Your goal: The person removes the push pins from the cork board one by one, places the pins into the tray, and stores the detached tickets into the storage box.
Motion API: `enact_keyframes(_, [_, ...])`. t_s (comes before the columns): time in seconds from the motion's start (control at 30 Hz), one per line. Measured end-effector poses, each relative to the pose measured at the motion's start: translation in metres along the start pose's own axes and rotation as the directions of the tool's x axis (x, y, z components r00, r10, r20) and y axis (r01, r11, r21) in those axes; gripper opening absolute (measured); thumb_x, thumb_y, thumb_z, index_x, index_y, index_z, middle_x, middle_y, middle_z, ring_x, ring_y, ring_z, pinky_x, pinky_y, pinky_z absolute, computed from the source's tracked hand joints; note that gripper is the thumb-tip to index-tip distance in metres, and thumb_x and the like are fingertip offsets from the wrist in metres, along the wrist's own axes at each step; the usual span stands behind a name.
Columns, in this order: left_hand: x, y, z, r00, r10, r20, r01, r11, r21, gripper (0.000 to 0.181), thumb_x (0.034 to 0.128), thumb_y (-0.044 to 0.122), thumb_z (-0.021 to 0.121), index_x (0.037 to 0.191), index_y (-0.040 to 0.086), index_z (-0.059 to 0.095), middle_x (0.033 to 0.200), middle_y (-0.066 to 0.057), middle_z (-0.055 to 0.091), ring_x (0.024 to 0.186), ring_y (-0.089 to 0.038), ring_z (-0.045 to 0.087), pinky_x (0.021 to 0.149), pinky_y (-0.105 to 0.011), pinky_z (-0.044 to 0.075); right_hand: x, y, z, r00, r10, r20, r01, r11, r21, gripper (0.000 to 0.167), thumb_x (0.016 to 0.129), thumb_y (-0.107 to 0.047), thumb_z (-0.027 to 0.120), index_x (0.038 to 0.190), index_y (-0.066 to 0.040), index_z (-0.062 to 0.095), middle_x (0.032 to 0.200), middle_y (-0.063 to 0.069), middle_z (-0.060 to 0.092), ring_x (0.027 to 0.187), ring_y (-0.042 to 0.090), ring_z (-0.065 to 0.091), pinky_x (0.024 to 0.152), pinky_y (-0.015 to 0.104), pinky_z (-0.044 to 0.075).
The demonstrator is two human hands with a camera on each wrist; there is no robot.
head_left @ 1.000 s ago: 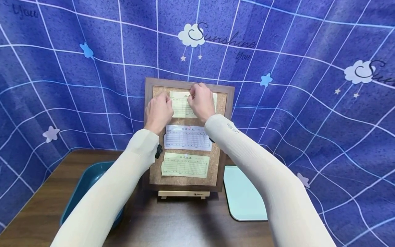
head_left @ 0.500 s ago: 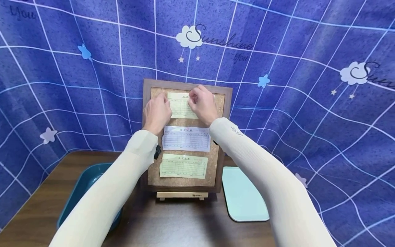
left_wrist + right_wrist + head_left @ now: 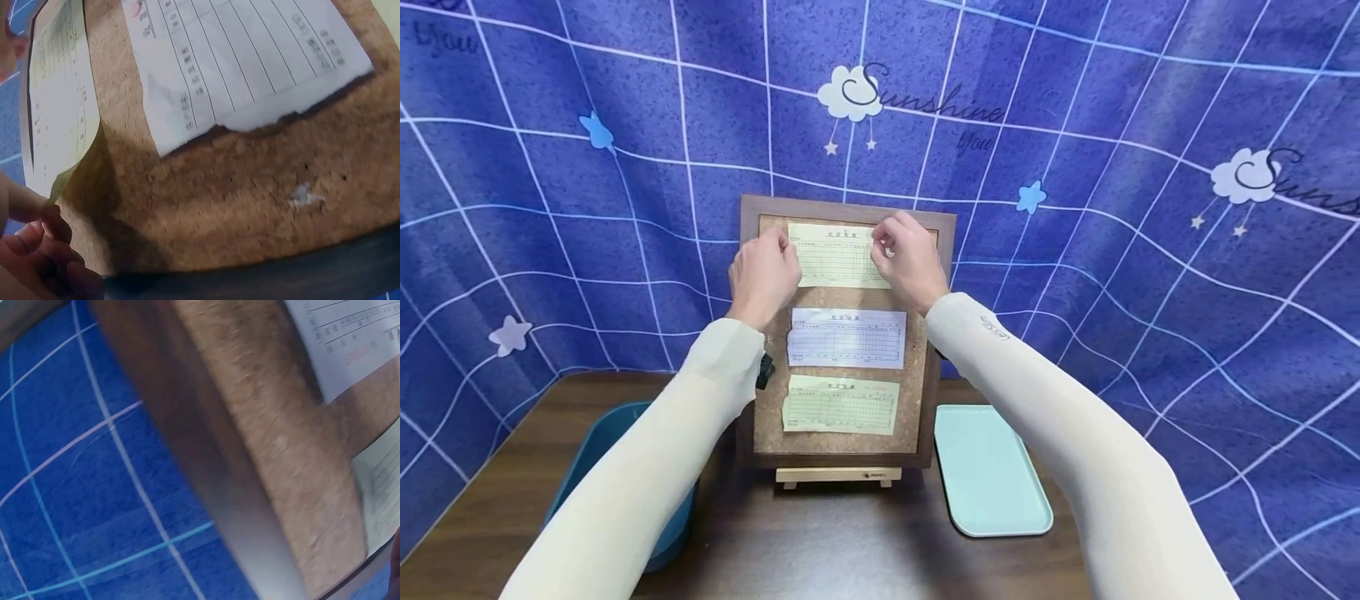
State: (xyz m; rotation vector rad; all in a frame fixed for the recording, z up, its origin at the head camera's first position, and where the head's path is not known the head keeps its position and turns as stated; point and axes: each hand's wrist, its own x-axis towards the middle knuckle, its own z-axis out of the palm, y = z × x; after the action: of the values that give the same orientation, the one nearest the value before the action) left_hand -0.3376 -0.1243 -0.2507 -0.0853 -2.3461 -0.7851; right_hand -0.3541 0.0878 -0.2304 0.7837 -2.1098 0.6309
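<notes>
A pale yellow printed slip (image 3: 831, 258) lies across the top of a framed cork board (image 3: 850, 297). My left hand (image 3: 765, 275) pinches its left edge between thumb and finger; in the left wrist view that slip's (image 3: 62, 106) end curls away from the cork. My right hand (image 3: 910, 257) is over the slip's right part with bent fingers, thumb and forefinger near its upper side; whether they grip anything cannot be made out. Below, a white-lilac slip (image 3: 846, 337) and a pale green slip (image 3: 840, 406) lie on the cork, both with ragged left edges.
A small wooden easel (image 3: 838, 475) supports the board on a dark wooden table (image 3: 760, 533). To the left is a deep teal tray (image 3: 673, 533), partly behind my left sleeve. A mint tray (image 3: 992, 471) lies to the right. A blue patterned curtain (image 3: 1075, 100) hangs behind.
The yellow slip has shifted a little left on the board with my left hand. My right hand has moved right along it, uncovering its printed heading. The view has drifted slightly.
</notes>
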Motion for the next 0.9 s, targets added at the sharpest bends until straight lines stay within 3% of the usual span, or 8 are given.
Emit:
enact_keyframes(0.23, [-0.001,-0.012,-0.007,0.998,0.027,-0.048,-0.029,0.999,-0.030,0.017,0.0921,0.017,0.042,0.084,0.007,0.053,0.080,-0.016,0.060,0.078,-0.040,0.057,0.069,-0.052,0.041,-0.010,0.012,-0.013,1.000,-0.017,-0.010,0.017,0.999,-0.046,0.006,0.080,0.001,0.061,0.084,-0.003,0.064,0.084,0.005,0.057,0.076,0.014,0.055,0.071,0.024,0.044])
enact_keyframes(0.47, [0.000,-0.028,-0.016,0.997,0.026,-0.075,-0.031,0.998,-0.055,0.017,0.0949,0.017,0.046,0.093,0.004,0.056,0.090,-0.020,0.064,0.088,-0.044,0.059,0.076,-0.053,0.041,-0.022,0.026,-0.023,0.999,-0.038,-0.021,0.036,0.996,-0.080,0.006,0.079,0.002,0.063,0.083,-0.003,0.063,0.083,0.005,0.055,0.075,0.016,0.055,0.069,0.026,0.045])
enact_keyframes(0.67, [-0.001,-0.043,-0.031,0.990,0.078,-0.115,-0.089,0.992,-0.088,0.018,0.0954,0.015,0.045,0.097,0.001,0.056,0.085,-0.018,0.061,0.080,-0.039,0.057,0.073,-0.051,0.040,-0.034,0.039,-0.035,0.995,-0.090,-0.034,0.088,0.994,-0.058,0.007,0.078,0.003,0.064,0.084,-0.001,0.063,0.081,0.006,0.054,0.072,0.017,0.054,0.066,0.027,0.045])
enact_keyframes(0.9, [-0.003,-0.056,-0.045,0.988,0.098,-0.117,-0.110,0.989,-0.096,0.018,0.0960,0.015,0.045,0.098,0.000,0.055,0.083,-0.016,0.058,0.075,-0.036,0.053,0.070,-0.049,0.039,-0.042,0.054,-0.045,0.995,-0.073,-0.068,0.071,0.997,-0.034,0.010,0.076,0.007,0.064,0.084,0.000,0.064,0.081,0.007,0.055,0.070,0.016,0.055,0.066,0.027,0.045])
